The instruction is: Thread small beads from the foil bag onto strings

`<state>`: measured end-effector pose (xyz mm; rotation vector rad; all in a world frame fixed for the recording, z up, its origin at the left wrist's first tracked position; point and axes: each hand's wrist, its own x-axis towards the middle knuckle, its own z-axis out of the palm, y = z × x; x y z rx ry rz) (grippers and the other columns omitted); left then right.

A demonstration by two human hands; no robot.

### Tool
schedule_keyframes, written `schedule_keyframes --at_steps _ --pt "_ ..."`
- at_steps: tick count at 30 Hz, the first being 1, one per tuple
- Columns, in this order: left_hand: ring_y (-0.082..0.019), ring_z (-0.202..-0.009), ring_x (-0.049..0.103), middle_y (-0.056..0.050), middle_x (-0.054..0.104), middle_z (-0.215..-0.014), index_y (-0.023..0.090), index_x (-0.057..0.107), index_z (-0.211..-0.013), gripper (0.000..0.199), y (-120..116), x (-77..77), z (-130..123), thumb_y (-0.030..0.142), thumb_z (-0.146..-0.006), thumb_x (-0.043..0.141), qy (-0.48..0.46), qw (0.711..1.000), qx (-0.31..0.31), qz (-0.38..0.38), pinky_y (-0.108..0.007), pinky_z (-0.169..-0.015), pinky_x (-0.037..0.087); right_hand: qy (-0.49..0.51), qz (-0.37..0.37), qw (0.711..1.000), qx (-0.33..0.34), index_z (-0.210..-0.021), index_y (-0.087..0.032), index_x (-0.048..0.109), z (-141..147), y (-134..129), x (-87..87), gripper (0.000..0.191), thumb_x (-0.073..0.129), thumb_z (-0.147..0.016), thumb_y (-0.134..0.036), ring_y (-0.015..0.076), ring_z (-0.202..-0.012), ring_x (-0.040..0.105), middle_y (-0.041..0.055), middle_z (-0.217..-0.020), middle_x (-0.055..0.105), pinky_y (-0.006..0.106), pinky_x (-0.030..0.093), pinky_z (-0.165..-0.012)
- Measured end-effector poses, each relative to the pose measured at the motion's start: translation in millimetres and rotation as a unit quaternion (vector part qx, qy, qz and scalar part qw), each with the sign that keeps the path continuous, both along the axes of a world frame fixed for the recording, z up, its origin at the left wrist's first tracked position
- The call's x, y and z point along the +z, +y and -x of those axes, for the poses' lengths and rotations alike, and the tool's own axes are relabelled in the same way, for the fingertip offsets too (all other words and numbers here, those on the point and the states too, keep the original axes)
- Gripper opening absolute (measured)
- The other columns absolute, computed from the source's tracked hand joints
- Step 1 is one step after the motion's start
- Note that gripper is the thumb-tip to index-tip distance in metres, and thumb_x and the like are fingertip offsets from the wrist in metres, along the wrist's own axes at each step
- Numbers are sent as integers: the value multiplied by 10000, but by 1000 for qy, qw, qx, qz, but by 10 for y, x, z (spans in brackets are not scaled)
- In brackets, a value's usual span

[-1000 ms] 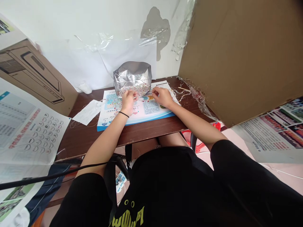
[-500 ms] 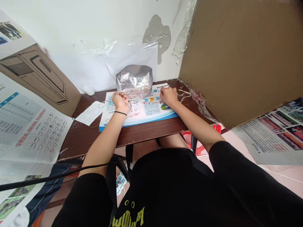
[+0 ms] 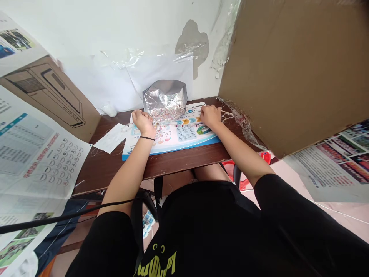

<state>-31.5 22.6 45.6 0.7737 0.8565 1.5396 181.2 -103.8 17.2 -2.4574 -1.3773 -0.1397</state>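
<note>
Left-side paper [image 3: 34, 169] is showing a red Chinese headline [image 3: 41, 155] | blue-edged booklet [image 3: 173, 145] is carrying tiny Chinese print [image 3: 186, 133] | black shirt [image 3: 201, 219] is bearing yellow lettering [image 3: 151, 270] | from here I'm reading none

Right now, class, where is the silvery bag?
In the head view, the silvery bag stands slightly left of centre, just beyond and to the right of the left hand, in front of white paper.

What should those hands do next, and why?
Perhaps ease the right hand in toward the left hand: they are wide apart over the booklet, with what looks like a thin beaded strand between them, and the silver bag of small beads sits just behind.
</note>
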Motion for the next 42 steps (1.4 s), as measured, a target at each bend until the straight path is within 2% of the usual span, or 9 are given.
schedule_keyframes --at_steps 2,5,9,12,15,23,31,38,42 --pt "-78 -484 280 68 342 -609 232 361 -774 251 -42 -56 -28 280 -997 465 36 999 -35 -14 -238 -505 250 7 -5 1000 7 -1074 -152 717 6 -17 14 317 440 -928 -102 367 -1180 531 182 -1210 712 555 369 -979" --pt "-95 -533 408 33 483 -625 228 460 -760 249 -172 -188 -104 313 -976 552 142 974 -163 -68 -238 -539 335 13 -58 998 36 -1040 -151 715 40 -27 30 264 466 -952 -139 373 -1172 540 190 -1198 708 553 374 -978" --pt "-146 -749 588 -21 673 -779 206 624 -725 191 -357 -369 -222 225 -915 623 324 874 -309 -188 -266 -699 460 127 -154 961 194 -1129 -165 684 150 2 -2 347 379 -1046 -310 262 -1007 617 123 -1092 735 400 439 -908" --pt "-163 -774 603 -18 699 -773 191 684 -703 176 -399 -445 -261 185 -875 650 410 837 -286 -222 -294 -784 459 166 -146 921 321 -1217 -167 655 257 25 -74 354 452 -1024 -383 222 -953 629 88 -1033 734 329 446 -859" --pt "-174 -753 613 -18 707 -747 186 706 -700 186 -376 -465 -246 208 -874 646 441 830 -267 -212 -305 -778 443 119 -116 917 362 -1212 -157 669 330 35 -139 336 580 -957 -358 229 -928 619 92 -990 718 323 431 -843" --pt "-170 -765 610 -26 705 -766 181 691 -705 208 -394 -396 -225 200 -892 602 430 821 -283 -245 -296 -796 442 110 -143 920 348 -1045 -177 705 284 41 -119 195 554 -947 -251 213 -899 618 82 -977 721 315 430 -855" --pt "-174 -745 537 -26 661 -773 205 664 -706 175 -352 -425 -214 189 -872 612 469 792 -241 -306 -300 -772 416 58 -117 928 350 -921 -186 651 275 47 -120 176 478 -940 -211 225 -920 574 92 -946 701 317 398 -849" --pt "-244 -899 585 -75 701 -882 227 738 -774 168 -77 -479 -101 194 -858 597 500 782 -165 -333 -377 -944 460 29 -88 940 328 -925 -175 646 227 39 -147 186 460 -915 -174 225 -881 590 91 -942 704 315 385 -807" --pt "-287 -957 582 -90 638 -784 234 714 -660 170 105 -547 -36 150 -788 639 527 781 -128 -310 -414 -956 463 43 -54 944 322 -899 -172 657 234 28 -146 170 499 -942 -217 208 -840 598 78 -920 715 296 377 -771"
